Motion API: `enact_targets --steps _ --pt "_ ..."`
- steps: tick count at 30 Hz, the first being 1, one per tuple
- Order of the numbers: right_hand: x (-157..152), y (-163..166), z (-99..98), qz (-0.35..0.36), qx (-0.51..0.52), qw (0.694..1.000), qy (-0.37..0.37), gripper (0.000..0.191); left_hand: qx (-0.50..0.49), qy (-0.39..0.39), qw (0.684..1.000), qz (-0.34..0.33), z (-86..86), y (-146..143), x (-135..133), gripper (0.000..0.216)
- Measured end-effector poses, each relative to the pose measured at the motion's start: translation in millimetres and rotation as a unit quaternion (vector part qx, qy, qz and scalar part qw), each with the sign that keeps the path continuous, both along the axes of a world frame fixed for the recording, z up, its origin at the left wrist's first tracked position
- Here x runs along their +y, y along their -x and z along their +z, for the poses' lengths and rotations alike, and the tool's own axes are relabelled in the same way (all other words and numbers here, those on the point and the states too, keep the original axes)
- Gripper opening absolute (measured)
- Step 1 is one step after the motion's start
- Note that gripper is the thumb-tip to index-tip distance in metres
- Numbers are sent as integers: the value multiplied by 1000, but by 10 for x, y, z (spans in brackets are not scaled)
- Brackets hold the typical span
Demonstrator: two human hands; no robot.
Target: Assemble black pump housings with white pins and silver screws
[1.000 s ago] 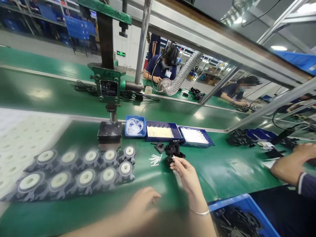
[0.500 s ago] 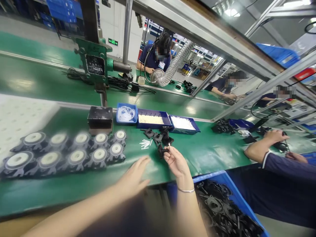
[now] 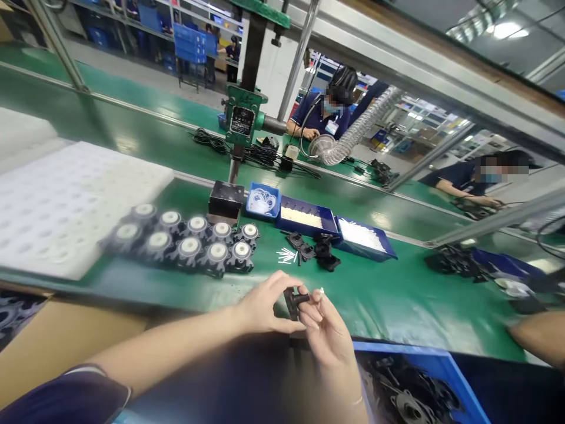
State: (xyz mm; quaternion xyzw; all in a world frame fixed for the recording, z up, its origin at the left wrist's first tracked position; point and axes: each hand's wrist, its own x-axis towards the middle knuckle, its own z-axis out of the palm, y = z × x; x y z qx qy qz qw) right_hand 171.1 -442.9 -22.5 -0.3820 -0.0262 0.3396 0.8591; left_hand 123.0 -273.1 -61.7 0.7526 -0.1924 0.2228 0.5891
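Note:
My left hand (image 3: 265, 306) is closed with thumb and fingers around a black plastic part (image 3: 292, 303), which has a disc-like end and a short stem. My right hand (image 3: 331, 333) meets it from the other side, its fingers at the stem. A small white piece (image 3: 322, 291) sticks up between the right thumb and forefinger. Beyond my hands lie several loose black parts (image 3: 306, 252) and a little heap of thin white sticks (image 3: 286, 255) on the green bench.
Two rows of black housings with pale discs (image 3: 189, 246) stand left, beside a white perforated sheet (image 3: 83, 206). A black block (image 3: 225, 200) and small blue bins (image 3: 263, 199) line the back. A blue crate (image 3: 468, 383) of black parts sits below right. Co-workers are across and right.
My right hand has brought the black part off the bench towards me. My left hand has come over and closed on it. The view has swung left.

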Motion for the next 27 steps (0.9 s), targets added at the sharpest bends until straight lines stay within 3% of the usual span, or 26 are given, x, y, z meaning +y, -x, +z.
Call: enact_targets --steps 2,3,6,8,10,12,17,27 --pt "73 -11 15 -27 -3 1000 14 16 99 137 986 3 75 84 -31 53" --pt "98 -27 26 -48 -7 998 27 19 152 224 963 -3 110 109 -51 47" --pt "115 -80 51 -93 -24 993 64 22 295 438 849 -32 186 124 -91 45" --pt "89 -100 30 -82 -42 992 88 19 370 491 787 -46 203 112 -83 49" --pt "64 -92 -34 -62 -64 989 122 17 414 505 754 -65 194 111 -47 47" --pt "61 -55 -124 -57 -87 982 158 19 416 507 750 -84 171 129 9 46" --pt "138 79 -276 -25 -126 970 207 22 371 484 787 -89 125 187 180 43" --pt "245 270 -141 -20 -224 936 271 21 339 448 820 -106 81 227 243 44"
